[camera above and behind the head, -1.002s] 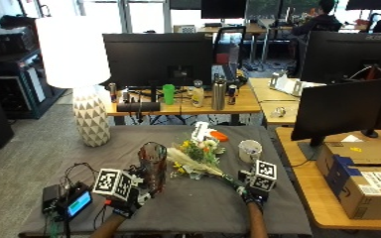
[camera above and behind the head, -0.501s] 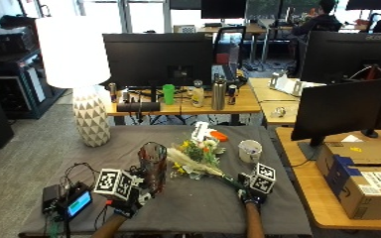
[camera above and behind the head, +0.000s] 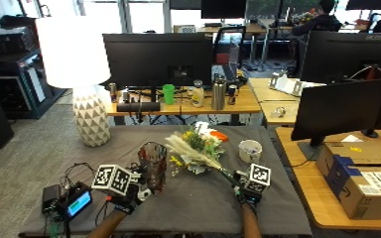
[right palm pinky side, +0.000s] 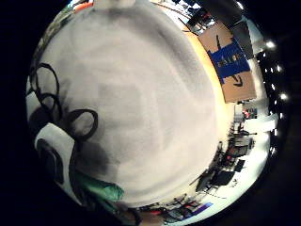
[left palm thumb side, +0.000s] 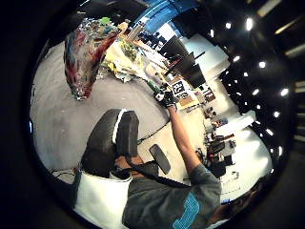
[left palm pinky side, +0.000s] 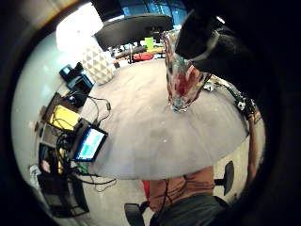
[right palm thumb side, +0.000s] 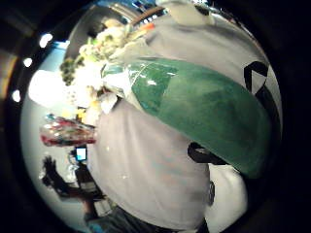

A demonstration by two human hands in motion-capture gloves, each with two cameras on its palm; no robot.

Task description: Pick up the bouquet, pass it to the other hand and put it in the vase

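Two gloved hands are working the grey cloth-covered table point(camera above and behind the head: 197, 208): the right hand point(camera above and behind the head: 246, 192) is closing round the green wrapped stem of the yellow-and-white flower bouquet point(camera above and behind the head: 194, 151), lying beside the mottled glass vase point(camera above and behind the head: 153, 166). Light, floppy, crushable blooms, so the stem looks like the place to grip. Left hand point(camera above and behind the head: 126, 196) is hanging slack beside the vase.

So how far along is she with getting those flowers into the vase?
Early on. The right hand is at the bouquet stem end; the flowers lie on the table. The left hand waits beside the empty vase. Handover and placing remain.
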